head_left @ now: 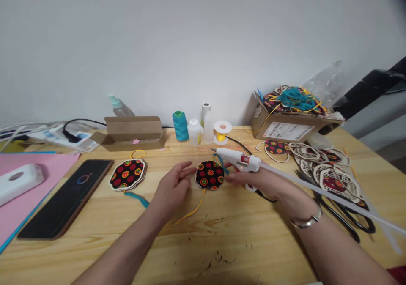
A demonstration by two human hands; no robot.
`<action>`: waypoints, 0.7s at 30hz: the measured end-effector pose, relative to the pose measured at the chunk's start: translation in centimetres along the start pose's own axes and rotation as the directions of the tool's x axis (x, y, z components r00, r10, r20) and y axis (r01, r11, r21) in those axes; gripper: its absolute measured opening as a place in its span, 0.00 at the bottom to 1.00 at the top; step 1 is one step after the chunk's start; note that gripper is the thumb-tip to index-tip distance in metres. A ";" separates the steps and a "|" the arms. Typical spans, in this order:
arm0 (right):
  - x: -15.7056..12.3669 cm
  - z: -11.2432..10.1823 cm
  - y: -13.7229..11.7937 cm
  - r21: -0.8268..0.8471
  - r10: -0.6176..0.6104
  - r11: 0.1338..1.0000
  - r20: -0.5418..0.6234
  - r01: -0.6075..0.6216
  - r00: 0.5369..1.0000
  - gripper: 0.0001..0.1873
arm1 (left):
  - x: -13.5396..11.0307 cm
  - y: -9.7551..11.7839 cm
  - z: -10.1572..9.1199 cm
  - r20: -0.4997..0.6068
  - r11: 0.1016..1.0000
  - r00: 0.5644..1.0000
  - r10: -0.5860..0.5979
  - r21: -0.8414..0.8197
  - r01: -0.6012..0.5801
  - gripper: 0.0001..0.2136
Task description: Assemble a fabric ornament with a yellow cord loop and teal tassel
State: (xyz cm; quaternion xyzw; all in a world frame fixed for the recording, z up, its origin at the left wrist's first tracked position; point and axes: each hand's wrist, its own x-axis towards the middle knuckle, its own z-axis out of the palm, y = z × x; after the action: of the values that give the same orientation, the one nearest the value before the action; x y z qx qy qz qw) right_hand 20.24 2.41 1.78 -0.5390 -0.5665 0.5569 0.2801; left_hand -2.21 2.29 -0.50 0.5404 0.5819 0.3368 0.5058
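One patterned piece (pixel 209 175) lies between my left hand (pixel 174 185), fingers parted, and right hand (pixel 255 178), fingers gripping the glue gun (pixel 236 157).

We had soft light across the desk (pixel 171 255), a faint shadow beside the spray bottle (pixel 116 102), right edge stretched and hazy!

1. A fabric piece (pixel 209 176) lies between left hand (pixel 173 185) and right hand (pixel 244 176).
2. A phone (pixel 66 198) lies left of a stack (pixel 126 174).
3. Bottles (pixel 194 133) stand behind, between thread cone (pixel 180 126) and spool (pixel 222 127).
4. Behind right: a carton (pixel 285 128).
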 end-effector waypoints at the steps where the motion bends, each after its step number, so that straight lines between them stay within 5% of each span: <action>1: 0.1 0.1 0.0 -0.003 -0.005 1.000 0.000 0.005 1.000 0.16 | 0.0 0.0 0.0 -0.001 1.000 1.000 -0.006 0.003 0.006 0.25; 11: 0.5 0.6 0.0 -0.016 -0.053 0.998 0.002 0.053 0.999 0.17 | -0.9 0.6 -0.8 -0.117 0.955 0.993 -0.005 0.294 0.039 0.19; 15: 0.6 0.2 0.4 -0.048 -0.074 0.996 -0.017 0.073 0.997 0.16 | -1.4 0.4 -0.7 -0.111 0.835 0.967 0.231 0.532 -0.139 0.14; 18: 0.5 -0.1 0.4 -0.089 -0.124 0.989 -0.047 0.119 0.991 0.14 | -1.7 -0.1 -0.2 0.106 0.635 0.842 0.529 0.608 -0.476 0.14; 21: 0.2 -0.1 -0.1 -0.115 -0.136 0.985 -0.071 0.127 0.988 0.13 | -1.7 -0.4 0.0 0.369 0.427 0.673 0.640 0.557 -0.712 0.17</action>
State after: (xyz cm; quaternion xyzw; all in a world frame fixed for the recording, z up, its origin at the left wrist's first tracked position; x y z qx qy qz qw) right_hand 20.27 2.67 1.79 -0.5363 -0.6194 0.4836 0.3082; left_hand -2.45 0.53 -0.50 0.8853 0.3679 0.2532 0.1293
